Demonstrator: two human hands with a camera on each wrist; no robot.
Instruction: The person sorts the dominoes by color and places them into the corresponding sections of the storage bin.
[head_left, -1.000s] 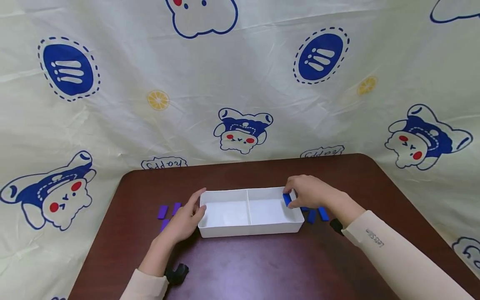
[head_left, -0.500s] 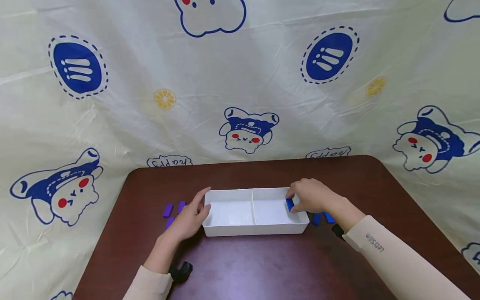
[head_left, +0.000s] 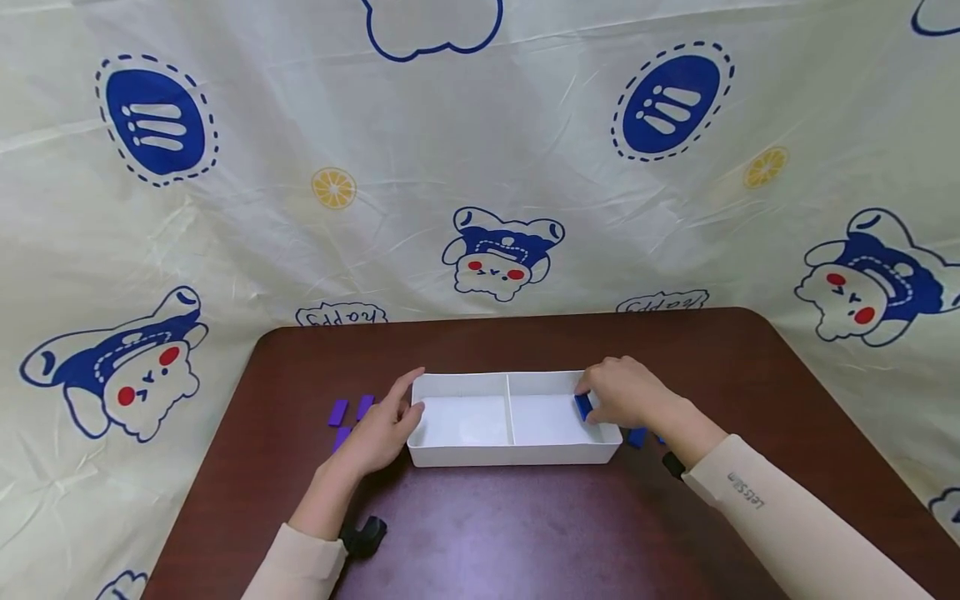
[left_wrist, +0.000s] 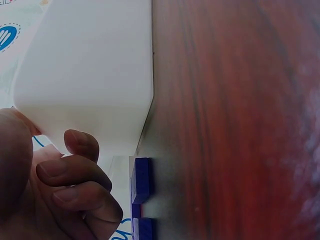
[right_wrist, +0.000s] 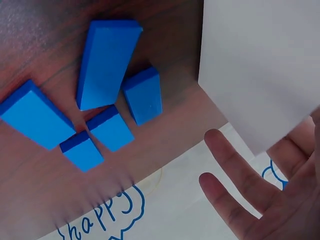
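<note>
A white two-compartment box [head_left: 517, 455] stands on the table. My left hand [head_left: 381, 432] grips its left end, thumb and index finger at the rim; in the left wrist view the other fingers curl beside the end wall. At the box's right end, my right hand [head_left: 624, 393] pinches a blue block [head_left: 583, 407] just inside the right compartment, near the end wall. Whether the block touches the box floor I cannot tell. In the right wrist view the held block is hidden behind the box wall [right_wrist: 260, 65].
Several blue blocks [right_wrist: 107, 65] lie on the table right of the box, partly hidden by my right arm in the head view. Purple blocks [head_left: 338, 412] lie left of it. Behind the brown table [head_left: 510, 533] hangs a printed cloth [head_left: 405, 250].
The head view has shifted slightly. My right hand has lowered the blue block a little at the box's right end. My left hand stays at the left end.
</note>
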